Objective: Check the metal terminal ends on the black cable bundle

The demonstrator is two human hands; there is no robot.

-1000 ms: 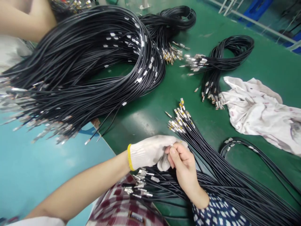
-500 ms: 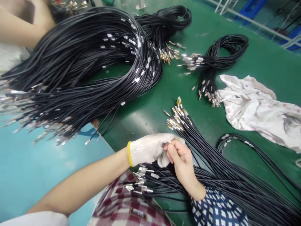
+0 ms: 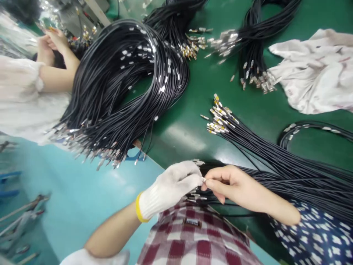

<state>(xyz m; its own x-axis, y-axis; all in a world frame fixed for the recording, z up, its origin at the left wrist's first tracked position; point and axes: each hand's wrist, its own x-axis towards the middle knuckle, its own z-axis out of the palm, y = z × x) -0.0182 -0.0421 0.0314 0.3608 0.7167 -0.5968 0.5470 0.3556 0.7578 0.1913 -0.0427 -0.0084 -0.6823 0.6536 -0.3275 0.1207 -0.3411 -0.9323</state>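
My left hand (image 3: 176, 182), in a white knitted glove with a yellow cuff, pinches a small silvery metal cable end (image 3: 203, 179). Bare fingertips of my right hand (image 3: 227, 181) close on the same piece from the other side. Whether a wire runs from it behind the fingers is hidden. Beneath and behind both hands lies a bundle of black cables (image 3: 264, 180) with metal ends, partly covered by my hands. Another fan of cable ends with yellow and white marks (image 3: 220, 117) points up the table beyond my right hand.
A large looped heap of black cables (image 3: 121, 88) overhangs the green table (image 3: 187, 136) at left. Coiled bundles (image 3: 255, 36) lie at the back, near a crumpled white cloth (image 3: 317, 73). A co-worker's arms (image 3: 57, 70) are at upper left, and a short cable loop (image 3: 298, 129) lies at right.
The view has shifted, showing more of the co-worker at left. My hands, closer together before, now meet only at the fingertips, with the right forearm stretched out to the right.
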